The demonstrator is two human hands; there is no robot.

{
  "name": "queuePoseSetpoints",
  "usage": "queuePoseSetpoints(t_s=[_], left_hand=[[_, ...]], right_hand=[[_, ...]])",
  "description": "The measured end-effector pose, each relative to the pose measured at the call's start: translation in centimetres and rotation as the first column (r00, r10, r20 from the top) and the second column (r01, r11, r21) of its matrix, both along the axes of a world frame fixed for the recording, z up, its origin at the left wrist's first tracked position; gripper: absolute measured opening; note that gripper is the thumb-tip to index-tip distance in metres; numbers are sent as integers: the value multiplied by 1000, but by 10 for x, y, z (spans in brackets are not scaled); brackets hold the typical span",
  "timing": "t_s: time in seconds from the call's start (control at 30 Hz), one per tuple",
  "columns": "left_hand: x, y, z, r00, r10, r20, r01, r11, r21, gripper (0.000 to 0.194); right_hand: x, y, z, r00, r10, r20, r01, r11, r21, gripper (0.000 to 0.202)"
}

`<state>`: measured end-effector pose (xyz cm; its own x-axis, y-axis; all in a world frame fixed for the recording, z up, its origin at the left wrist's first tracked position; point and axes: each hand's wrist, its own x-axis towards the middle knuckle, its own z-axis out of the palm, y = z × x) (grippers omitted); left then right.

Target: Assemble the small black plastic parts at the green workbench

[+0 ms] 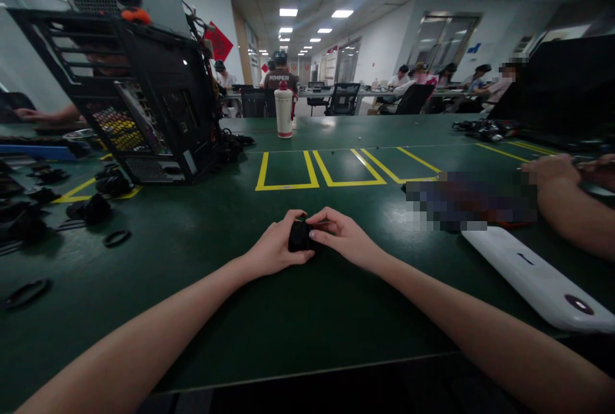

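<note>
A small, dark black object (299,236) with a blocky shape is between my two hands at the middle of the green table; its kind cannot be made out. My left hand (275,246) grips it from the left, thumb along the near side and fingers round the far side. From the right, my right hand (342,234) closes thumb and forefinger at its upper right edge. Both hands are low over the tabletop. Part of the object is covered by fingers.
A black computer case (158,106) stands at left, with black parts (89,209) and a black ring (116,238) nearby. Yellow tape outlines (288,187) and a white tumbler (284,111) lie ahead. At right are a white device (533,279) and another person's hand (552,173).
</note>
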<state>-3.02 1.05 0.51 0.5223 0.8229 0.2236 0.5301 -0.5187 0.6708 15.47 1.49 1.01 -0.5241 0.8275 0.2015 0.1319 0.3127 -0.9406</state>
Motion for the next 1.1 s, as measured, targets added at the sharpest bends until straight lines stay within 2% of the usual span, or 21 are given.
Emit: queuePoseSetpoints(t_s=[0.2,0.27,0.43,0.6,0.9,1.1], left_hand=[[0,0,0,1000,-1,25,1,1000,-1,58],[0,0,0,1000,-4,30,4,1000,-6,57],[0,1,-1,999,6,42,-5,1000,-10,59],[-1,1,-2,999,-11,31,11,1000,-1,59],[2,0,0,1000,12,14,-12,1000,-11,59],[1,0,0,1000,4,26,-4,1000,-7,59]], right_hand=[[1,-1,1,998,-42,50,42,999,-13,34],[1,-1,1,997,-42,72,44,999,-30,33],[2,-1,1,999,25,23,-23,996,-83,31],[1,-3,2,998,63,-12,-64,995,-75,33],[0,1,0,1000,-2,-12,3,999,33,11],[1,-1,0,999,-29,16,30,999,-44,33]])
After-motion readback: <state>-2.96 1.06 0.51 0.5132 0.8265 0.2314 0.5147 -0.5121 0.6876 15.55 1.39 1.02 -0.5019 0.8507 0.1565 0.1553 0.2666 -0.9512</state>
